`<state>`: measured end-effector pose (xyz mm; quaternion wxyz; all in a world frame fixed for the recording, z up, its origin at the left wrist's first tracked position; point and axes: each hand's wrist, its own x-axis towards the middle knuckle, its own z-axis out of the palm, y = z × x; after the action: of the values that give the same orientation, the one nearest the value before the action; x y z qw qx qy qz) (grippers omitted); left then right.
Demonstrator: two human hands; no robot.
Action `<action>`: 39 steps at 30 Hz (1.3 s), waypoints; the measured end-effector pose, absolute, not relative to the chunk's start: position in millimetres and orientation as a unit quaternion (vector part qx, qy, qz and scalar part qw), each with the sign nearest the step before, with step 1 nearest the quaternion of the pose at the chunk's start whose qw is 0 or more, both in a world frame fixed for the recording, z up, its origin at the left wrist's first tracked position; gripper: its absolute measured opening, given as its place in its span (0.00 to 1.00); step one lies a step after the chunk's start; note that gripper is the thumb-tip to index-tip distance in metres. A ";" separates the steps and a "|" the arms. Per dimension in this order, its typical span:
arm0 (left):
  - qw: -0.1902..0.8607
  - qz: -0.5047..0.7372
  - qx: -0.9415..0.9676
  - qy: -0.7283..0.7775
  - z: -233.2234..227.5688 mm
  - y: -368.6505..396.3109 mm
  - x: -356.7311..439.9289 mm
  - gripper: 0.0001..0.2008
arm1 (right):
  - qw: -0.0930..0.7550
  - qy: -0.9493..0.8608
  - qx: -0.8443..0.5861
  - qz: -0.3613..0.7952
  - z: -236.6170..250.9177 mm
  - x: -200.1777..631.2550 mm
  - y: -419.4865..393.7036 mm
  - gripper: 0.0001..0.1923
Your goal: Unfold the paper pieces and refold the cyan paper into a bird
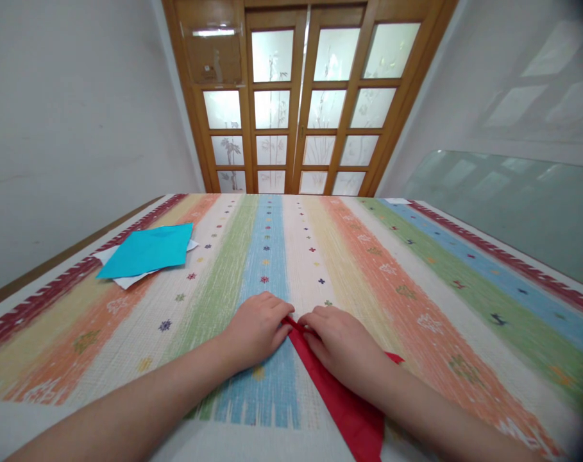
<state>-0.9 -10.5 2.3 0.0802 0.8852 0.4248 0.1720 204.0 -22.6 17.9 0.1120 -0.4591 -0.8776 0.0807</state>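
Both the left hand [256, 328] and right hand [342, 346] pressed flat on the red paper [349, 404]; uneven pressure could skew its crease.

There is one view only, from a camera worn on the person's head. It looks forward and steeply down across the striped, multicoloured woven cloth covering the surface [368, 256], close enough that both forearms enter from the bottom edge. The far end of its field reaches the wooden double door with frosted glass panes [298, 96] (walls bend at the sides, a wide lens), so near and far show together.
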 end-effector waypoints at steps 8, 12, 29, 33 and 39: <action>0.150 0.191 0.883 0.402 5.7 -8.2 -4.1 0.08 | 0.113 -0.910 -0.399 0.000 19.2 208.5 -21.2 0.09; 0.193 0.220 0.867 0.402 0.2 -4.3 -3.6 0.06 | 0.122 -0.913 -0.388 0.012 14.4 208.7 -20.7 0.07; 0.131 0.199 0.893 0.381 2.1 -8.1 -9.2 0.05 | 0.065 -0.910 -0.408 -0.032 24.0 211.9 -29.3 0.08; 0.121 0.173 0.904 0.371 4.4 -6.7 -10.7 0.08 | 0.050 -0.906 -0.420 -0.015 24.5 212.1 -28.1 0.08; 0.099 0.159 0.890 0.417 1.6 -3.5 -8.2 0.10 | 0.077 -0.892 -0.445 -0.025 22.4 219.1 -16.4 0.11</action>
<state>-8.2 -3.5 1.6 0.0988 0.8895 0.4168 0.1589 219.1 -16.4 22.4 0.0766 -0.4446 -0.8921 -0.0252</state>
